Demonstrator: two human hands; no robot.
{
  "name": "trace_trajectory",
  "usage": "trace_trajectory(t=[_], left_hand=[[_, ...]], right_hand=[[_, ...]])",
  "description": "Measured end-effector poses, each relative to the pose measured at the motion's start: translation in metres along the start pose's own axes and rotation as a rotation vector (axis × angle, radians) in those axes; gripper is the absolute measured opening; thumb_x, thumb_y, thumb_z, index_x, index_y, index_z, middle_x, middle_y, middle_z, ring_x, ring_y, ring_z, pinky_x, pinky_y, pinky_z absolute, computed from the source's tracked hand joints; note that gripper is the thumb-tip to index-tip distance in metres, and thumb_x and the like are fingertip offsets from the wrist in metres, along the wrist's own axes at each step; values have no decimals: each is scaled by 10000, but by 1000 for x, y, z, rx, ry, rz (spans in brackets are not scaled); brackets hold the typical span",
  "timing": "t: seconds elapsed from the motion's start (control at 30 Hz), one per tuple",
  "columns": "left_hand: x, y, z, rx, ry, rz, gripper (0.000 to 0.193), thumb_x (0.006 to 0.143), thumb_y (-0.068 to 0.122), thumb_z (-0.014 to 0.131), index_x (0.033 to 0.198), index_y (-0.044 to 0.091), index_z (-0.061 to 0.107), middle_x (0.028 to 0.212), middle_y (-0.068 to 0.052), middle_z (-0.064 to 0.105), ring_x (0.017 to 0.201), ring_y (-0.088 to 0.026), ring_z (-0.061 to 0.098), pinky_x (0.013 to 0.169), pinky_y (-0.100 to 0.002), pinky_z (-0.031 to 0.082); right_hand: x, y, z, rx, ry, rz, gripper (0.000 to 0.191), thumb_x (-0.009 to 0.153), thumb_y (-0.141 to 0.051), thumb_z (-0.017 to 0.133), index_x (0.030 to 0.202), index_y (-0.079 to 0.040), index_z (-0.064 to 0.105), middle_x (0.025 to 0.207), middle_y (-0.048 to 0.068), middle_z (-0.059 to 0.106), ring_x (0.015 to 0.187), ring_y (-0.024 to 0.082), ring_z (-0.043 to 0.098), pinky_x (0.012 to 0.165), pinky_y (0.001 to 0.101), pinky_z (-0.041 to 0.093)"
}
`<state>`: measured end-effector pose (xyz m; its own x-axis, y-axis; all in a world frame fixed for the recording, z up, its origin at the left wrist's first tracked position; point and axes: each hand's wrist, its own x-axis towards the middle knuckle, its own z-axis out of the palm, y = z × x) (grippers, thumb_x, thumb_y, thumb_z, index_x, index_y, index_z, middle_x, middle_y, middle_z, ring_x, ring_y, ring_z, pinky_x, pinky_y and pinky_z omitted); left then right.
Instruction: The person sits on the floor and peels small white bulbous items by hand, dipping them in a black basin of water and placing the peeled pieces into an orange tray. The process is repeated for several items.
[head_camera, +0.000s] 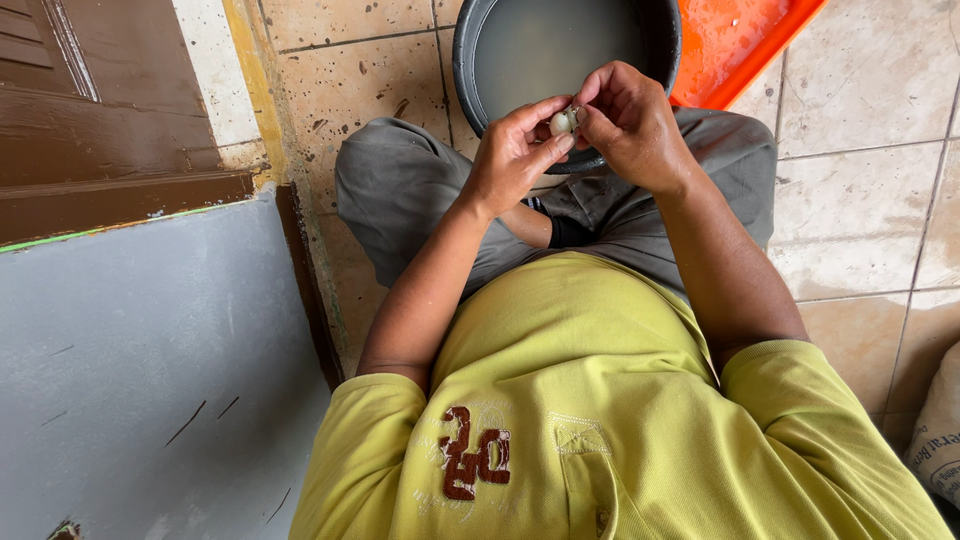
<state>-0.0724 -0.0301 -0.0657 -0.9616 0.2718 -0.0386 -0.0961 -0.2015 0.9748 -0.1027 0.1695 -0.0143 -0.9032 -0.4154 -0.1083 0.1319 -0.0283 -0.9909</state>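
Note:
My left hand (512, 150) and my right hand (630, 125) meet just above the near rim of a dark round basin (462, 60) filled with cloudy water. Between the fingertips of both hands sits a small whitish bulb, like a peeled garlic clove or small onion (562, 122). The left thumb and fingers pinch it from the left. The right fingers curl over it from the right and hide part of it. I cannot tell if the right hand also holds a tool.
I sit on a speckled beige tiled floor (860, 200), knees in grey trousers on either side of the basin. An orange tray (745, 45) lies behind the basin at right. A brown wooden door (90, 110) and grey wall are at left. A white sack (938, 430) sits at right.

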Motion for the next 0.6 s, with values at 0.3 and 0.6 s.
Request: trace_trajectory(t=[0.3, 0.6], left_hand=[[7, -7, -4, -842, 156, -163, 233, 1029, 125, 642, 1233, 11, 636, 1154, -138, 696, 1064, -242, 723, 981, -358, 618], [9, -20, 7, -911, 193, -85, 119, 1067, 58, 650, 1177, 18, 633, 1143, -113, 677, 1088, -197, 669, 1059, -373, 566]], right_hand=[[23, 12, -5, -873, 265, -488, 204, 965, 114, 621, 1124, 11, 697, 1126, 208, 668, 1007, 328, 687, 844, 347, 574], [9, -19, 21, -653, 91, -439, 113, 1007, 17, 743, 1112, 14, 702, 1093, 144, 693, 949, 279, 690, 788, 326, 590]])
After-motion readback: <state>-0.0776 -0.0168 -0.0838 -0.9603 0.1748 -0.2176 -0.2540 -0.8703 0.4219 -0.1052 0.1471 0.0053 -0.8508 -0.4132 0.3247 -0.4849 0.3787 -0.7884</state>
